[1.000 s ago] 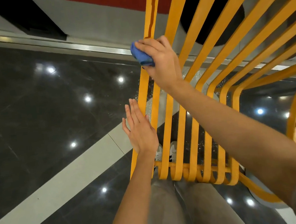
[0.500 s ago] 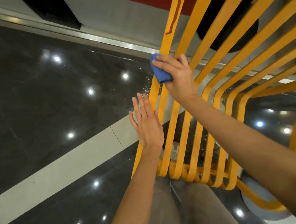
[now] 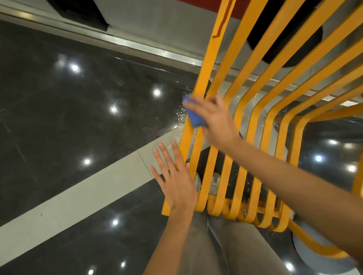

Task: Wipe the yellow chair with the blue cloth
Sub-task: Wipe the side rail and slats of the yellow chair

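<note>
Head view: blue cloth (image 3: pixel 194 116) under right-hand fingers (image 3: pixel 197 109).

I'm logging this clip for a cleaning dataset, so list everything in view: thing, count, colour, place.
Chair: one, yellow slats with a reddish streak and chipped paint, filling the centre and right.
Cloth: one, blue, bunched against the leftmost slats.
Floor: dark glossy tiles reflecting ceiling lights, crossed by a pale grey band, left half.
Metal strip: one, silver, along the floor's far edge.
Wall: grey, with a red band above, top centre.
Round dark shape: one, black, behind the slats, upper right.
Shoes: two, whitish, seen through the slats.
Legs: two, grey trousers, bottom centre.
Left hand: open, flat against the outer slat.
Right hand: blurred, holding the cloth.
</note>
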Motion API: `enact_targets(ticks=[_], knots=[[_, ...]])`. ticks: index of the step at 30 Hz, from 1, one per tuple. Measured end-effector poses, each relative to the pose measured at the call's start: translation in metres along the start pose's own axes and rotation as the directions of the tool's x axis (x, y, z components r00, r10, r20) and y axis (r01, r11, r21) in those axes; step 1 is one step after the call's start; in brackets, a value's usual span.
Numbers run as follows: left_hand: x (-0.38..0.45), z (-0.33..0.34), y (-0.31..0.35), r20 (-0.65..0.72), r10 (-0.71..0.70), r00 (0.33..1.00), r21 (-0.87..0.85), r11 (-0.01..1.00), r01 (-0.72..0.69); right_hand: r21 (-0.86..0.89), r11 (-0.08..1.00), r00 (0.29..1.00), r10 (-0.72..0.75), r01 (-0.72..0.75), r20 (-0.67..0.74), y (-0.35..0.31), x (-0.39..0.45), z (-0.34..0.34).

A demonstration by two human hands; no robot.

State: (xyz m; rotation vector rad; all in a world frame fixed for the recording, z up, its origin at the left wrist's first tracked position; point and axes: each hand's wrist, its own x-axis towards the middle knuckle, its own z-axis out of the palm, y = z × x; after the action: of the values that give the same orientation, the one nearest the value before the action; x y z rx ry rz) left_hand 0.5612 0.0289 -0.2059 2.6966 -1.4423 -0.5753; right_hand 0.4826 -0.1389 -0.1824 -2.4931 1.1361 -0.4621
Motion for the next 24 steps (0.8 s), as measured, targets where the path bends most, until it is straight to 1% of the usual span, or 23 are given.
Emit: enact_targets(ticks=[3, 5, 6, 8, 10, 11, 13, 15, 17, 18, 19, 22, 24], knots=[[0.000, 0.001, -0.001, -0.033, -0.013, 0.999, -0.040, 0.999, 0.012, 0.010, 0.986, 0.971, -0.164, 0.165, 0.175, -0.021, -0.047, 0.012], [0.000, 0.002, -0.003, -0.039, 0.003, 0.999, -0.034, 0.999, -0.004, -0.036, 0.969, 0.952, -0.231, 0.243, 0.200, -0.010, -0.031, 0.003], [0.000, 0.002, -0.003, -0.034, 0.013, 0.999, -0.029, 0.999, -0.014, -0.080, 0.965, 0.956, -0.233, 0.250, 0.179, 0.000, -0.015, -0.002], [0.000, 0.001, -0.003, -0.021, 0.024, 1.000, -0.020, 1.000, -0.024, -0.141, 0.971, 0.980, -0.182, 0.192, 0.083, 0.019, 0.017, -0.014], [0.000, 0.002, -0.002, -0.021, 0.016, 1.000, -0.003, 1.000, -0.016, -0.116, 0.988, 0.995, -0.102, 0.100, -0.005, 0.025, 0.031, -0.016], [0.000, 0.002, -0.002, -0.026, 0.008, 1.000, 0.000, 1.000, -0.008, -0.090, 0.993, 0.997, -0.075, 0.073, -0.019, 0.020, 0.025, -0.012], [-0.001, 0.001, -0.001, -0.037, -0.002, 0.999, 0.002, 1.000, 0.002, -0.031, 0.995, 0.995, -0.092, 0.093, 0.028, 0.001, -0.005, 0.000], [-0.002, 0.001, 0.000, -0.055, -0.001, 0.998, 0.017, 1.000, 0.002, -0.005, 0.979, 0.976, -0.201, 0.202, 0.085, -0.011, -0.037, 0.007], [-0.001, 0.000, 0.001, -0.064, -0.009, 0.998, 0.014, 1.000, 0.010, -0.047, 0.956, 0.952, -0.284, 0.290, 0.112, -0.004, -0.044, 0.006], [-0.001, 0.000, 0.001, -0.066, -0.011, 0.998, 0.013, 1.000, 0.012, -0.088, 0.948, 0.949, -0.295, 0.306, 0.112, 0.003, -0.035, 0.003], [-0.001, 0.000, 0.001, -0.070, -0.010, 0.998, 0.018, 1.000, 0.011, -0.132, 0.946, 0.953, -0.283, 0.296, 0.106, 0.012, -0.024, -0.001], [-0.001, 0.001, 0.000, -0.065, -0.005, 0.998, 0.030, 1.000, 0.007, -0.262, 0.944, 0.980, -0.192, 0.199, 0.051, 0.032, 0.024, -0.019], [-0.001, 0.000, 0.000, -0.064, -0.002, 0.998, 0.034, 0.999, 0.005, -0.327, 0.928, 0.984, -0.173, 0.177, 0.043, 0.040, 0.050, -0.032]])
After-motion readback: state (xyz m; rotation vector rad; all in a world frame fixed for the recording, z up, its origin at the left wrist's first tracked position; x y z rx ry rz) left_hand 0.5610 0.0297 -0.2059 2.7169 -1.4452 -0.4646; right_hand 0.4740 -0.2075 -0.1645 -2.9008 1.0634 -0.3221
